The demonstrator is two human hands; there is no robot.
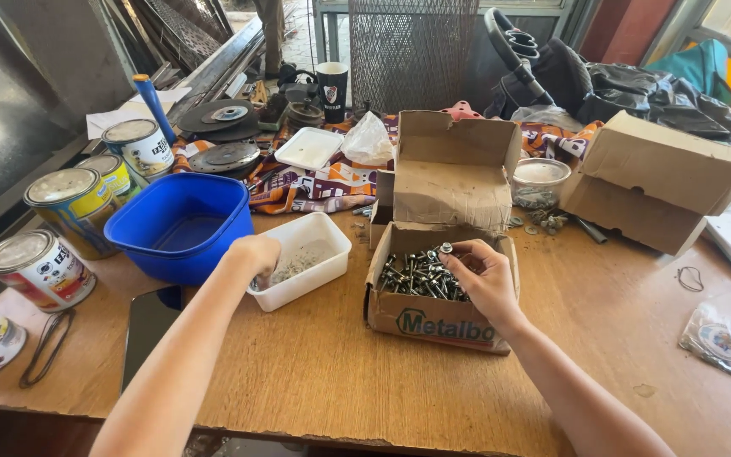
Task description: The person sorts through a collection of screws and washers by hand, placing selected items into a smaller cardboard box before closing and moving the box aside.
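Note:
An open cardboard box (433,320) full of metal bolts (416,276) sits at the middle of the wooden table (340,372). My right hand (486,278) reaches into it, fingertips pinched on a bolt with a washer near the top of the pile. My left hand (254,254) rests curled on the near left rim of a white plastic tub (315,271) that holds small bits of hardware; what the fingers hold, if anything, is hidden.
A blue plastic basin (181,227) stands left of the tub, with several paint cans (74,203) beyond it. A dark phone (147,326) lies near the front left. Another cardboard box (653,182), a white cup (539,180) and a plastic bag (721,334) are at the right.

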